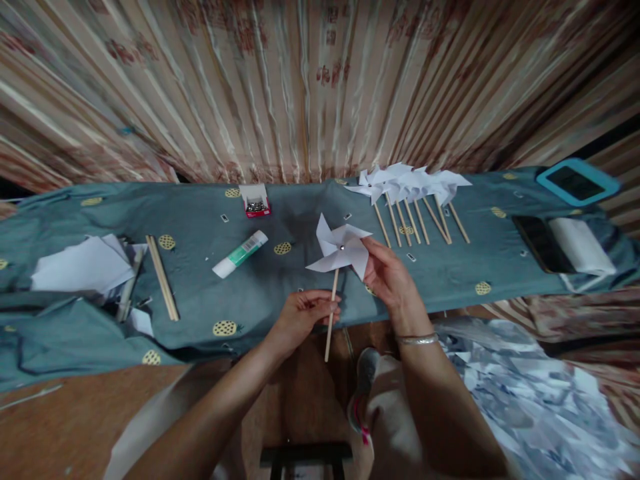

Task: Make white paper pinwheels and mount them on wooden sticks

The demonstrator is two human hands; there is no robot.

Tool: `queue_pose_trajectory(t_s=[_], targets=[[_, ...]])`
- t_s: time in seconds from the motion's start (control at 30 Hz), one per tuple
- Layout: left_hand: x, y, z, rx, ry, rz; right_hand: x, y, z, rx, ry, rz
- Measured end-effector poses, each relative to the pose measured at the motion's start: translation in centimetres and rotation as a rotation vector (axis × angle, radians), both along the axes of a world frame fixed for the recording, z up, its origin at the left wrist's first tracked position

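A white paper pinwheel (345, 250) on a thin wooden stick (329, 333) is held up over the front edge of the cloth-covered table. A small metal pin head shows at its centre. My left hand (305, 317) pinches the stick below the blades. On the pinwheel's right side, my right hand (387, 273) holds a paper blade, its fingertips partly hidden behind the paper. Farther back on the right lie several finished-looking pinwheels (410, 183) in an overlapping row, sticks pointing toward me. A green and white glue stick (241, 255) lies left of my hands.
A small red and white box of metal pins (257, 207) stands behind the glue stick. At left are loose wooden sticks (163, 279) and a stack of white paper (83, 265). A phone (537, 245), a tissue pack (583, 245) and a blue-framed device (577, 182) lie right.
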State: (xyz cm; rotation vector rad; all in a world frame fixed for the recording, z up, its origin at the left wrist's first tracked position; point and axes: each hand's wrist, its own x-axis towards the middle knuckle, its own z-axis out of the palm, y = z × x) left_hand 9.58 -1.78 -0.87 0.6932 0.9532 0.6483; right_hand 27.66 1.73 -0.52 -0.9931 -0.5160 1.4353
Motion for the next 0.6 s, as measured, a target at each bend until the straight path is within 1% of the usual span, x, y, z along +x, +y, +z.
queue_pose_trajectory(t_s=[0.13, 0.27, 0.47, 0.6], targets=[[-0.01, 0.08, 0.24, 0.004, 0.002, 0.015, -0.04, -0.11, -0.06, 0.029, -0.019, 0.002], [-0.05, 0.15, 0.27, 0.010, 0.008, 0.026, -0.08, -0.20, 0.10, 0.020, 0.005, 0.022], [-0.07, 0.21, -0.08, 0.014, 0.017, 0.046, -0.18, -0.15, -0.03, -0.004, 0.002, 0.031], [-0.04, 0.30, -0.33, -0.001, 0.007, 0.060, -0.33, -0.14, 0.05, -0.026, 0.038, 0.015]])
